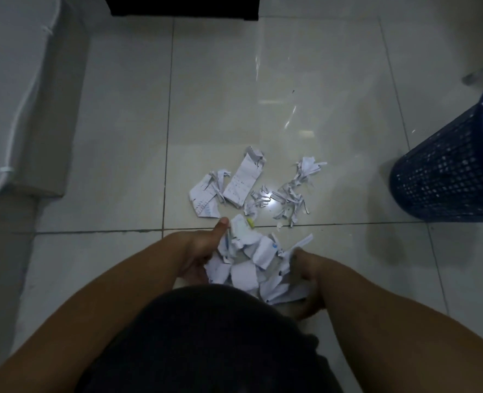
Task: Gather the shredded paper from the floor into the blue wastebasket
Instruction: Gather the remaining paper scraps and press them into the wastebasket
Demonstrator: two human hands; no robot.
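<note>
A bundle of torn white paper pieces (pixel 251 265) sits between my two hands, low over the floor in front of my knees. My left hand (pixel 203 248) cups its left side with the thumb raised along the paper. My right hand (pixel 305 276) curls round the right side of the bundle. More shredded paper (pixel 251 185) lies scattered on the tiles just beyond, some in flat folded sheets, some in thin strips. The blue mesh wastebasket (pixel 450 171) stands at the right edge, partly cut off by the frame.
A grey upholstered piece of furniture (pixel 22 95) with a white cord fills the left side. A dark object (pixel 183 5) spans the top edge. Glossy pale floor tiles (pixel 263 80) stretch between them. My dark-clothed knee (pixel 206 344) is in the foreground.
</note>
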